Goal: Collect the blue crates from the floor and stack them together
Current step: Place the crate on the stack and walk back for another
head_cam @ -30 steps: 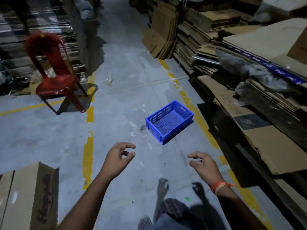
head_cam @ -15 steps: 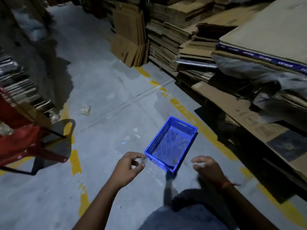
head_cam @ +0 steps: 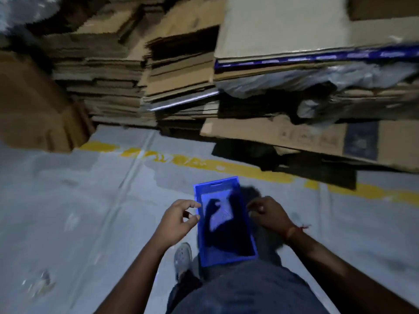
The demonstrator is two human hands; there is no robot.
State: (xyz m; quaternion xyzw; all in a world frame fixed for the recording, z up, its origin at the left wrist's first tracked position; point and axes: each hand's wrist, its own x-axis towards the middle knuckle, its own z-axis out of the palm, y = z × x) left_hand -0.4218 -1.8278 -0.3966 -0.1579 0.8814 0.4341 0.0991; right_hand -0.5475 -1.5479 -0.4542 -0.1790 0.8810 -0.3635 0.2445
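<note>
One blue crate [head_cam: 223, 220] lies open side up on the grey floor straight below me, its long axis pointing away. It is empty and shadowed inside. My left hand [head_cam: 179, 217] hovers at its left rim, fingers curled and apart, holding nothing. My right hand [head_cam: 267, 213] hovers at the right rim, fingers bent, also empty; a red thread circles that wrist. Whether either hand touches the crate I cannot tell. No other crate shows.
Tall stacks of flattened cardboard [head_cam: 158, 78] fill the far side behind a yellow floor line [head_cam: 238, 168]. A cardboard sheet [head_cam: 306, 137] juts out low on the right. My shoe [head_cam: 182, 257] stands just left of the crate.
I have stepped up to the crate and turned right; it now lies directly beneath me. Both hands have come down to its two long rims. The red chair has left the view.
</note>
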